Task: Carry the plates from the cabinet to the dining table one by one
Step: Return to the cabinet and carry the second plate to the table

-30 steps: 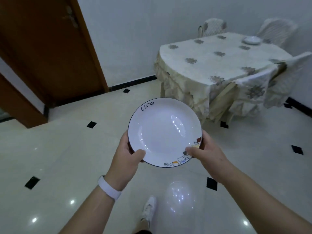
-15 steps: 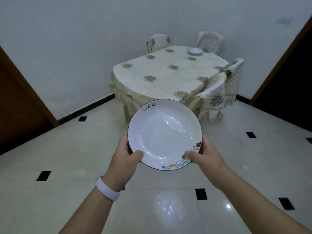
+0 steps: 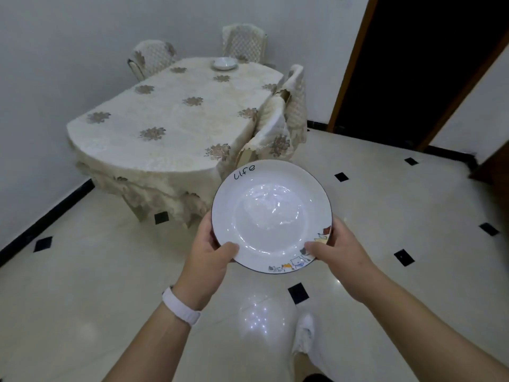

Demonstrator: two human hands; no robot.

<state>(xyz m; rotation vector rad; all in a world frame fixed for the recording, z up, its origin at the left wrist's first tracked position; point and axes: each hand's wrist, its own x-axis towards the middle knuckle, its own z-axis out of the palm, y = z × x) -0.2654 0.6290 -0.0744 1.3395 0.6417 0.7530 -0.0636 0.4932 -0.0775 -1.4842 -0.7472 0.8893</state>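
Plate and where it is: you hold it level in front of you, above the floor and short of the dining table. It is white and shallow with a dark rim. The word "Life" is written at its far edge, and small cartoon animals run along the near right edge. Your left hand curls round the near left rim with the thumb on top. Your right hand grips the near right rim the same way, its thumb lying beside the cartoon band. A white wristband sits on your left wrist.

The dining table stands ahead and to your left, close to the pale wall. Its cream tablecloth with brown flower motifs hangs in folds. At its far end rests a white dish; you cannot tell whether it is one piece or a stack. Far chairs and side chairs wear matching covers.

The floor is glossy cream tile with small black diamond insets and black skirting. A lamp's reflection shines below the plate, beside your white shoe. A dark doorway in a brown frame opens on your right.
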